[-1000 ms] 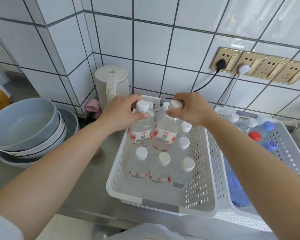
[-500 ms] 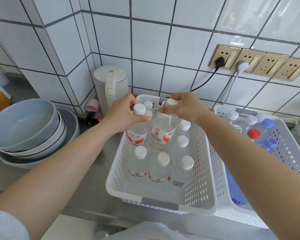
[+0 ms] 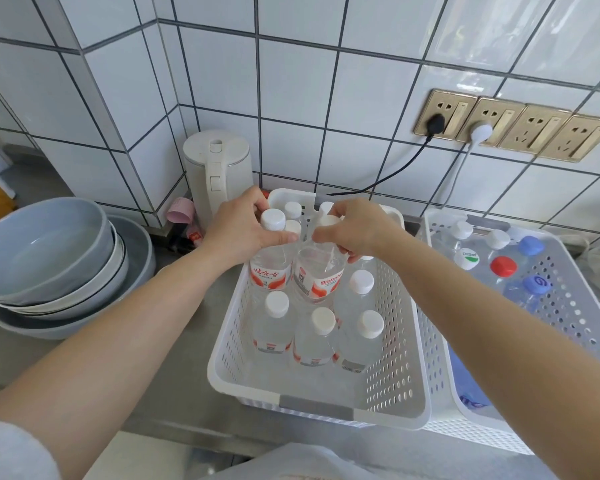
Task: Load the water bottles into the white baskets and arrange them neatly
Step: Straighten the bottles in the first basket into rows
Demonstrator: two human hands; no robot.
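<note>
On the far left a stack of grey bowls (image 3: 54, 261) sits on the steel counter (image 3: 174, 368). Behind them, in the tiled corner, stands a white kettle (image 3: 217, 171) with a small pink cup (image 3: 180, 210) just beside it.

The left hand (image 3: 238, 232) is curled round the neck of a clear bottle (image 3: 270, 268) with a white cap and a red label. The right hand (image 3: 355, 230) pinches the top of a second bottle (image 3: 319, 275), which tilts a little. Both bottles are held up, side by side, over the middle of the near white basket (image 3: 392, 403). More white-capped bottles stand upright in that basket, some in front of the hands and some behind them.

Right next to it, touching, is a second white basket (image 3: 565, 296). It holds bottles with white, red and blue caps.

On the wall above are four gold sockets (image 3: 513, 129), with a black plug and a white plug in the left two.
</note>
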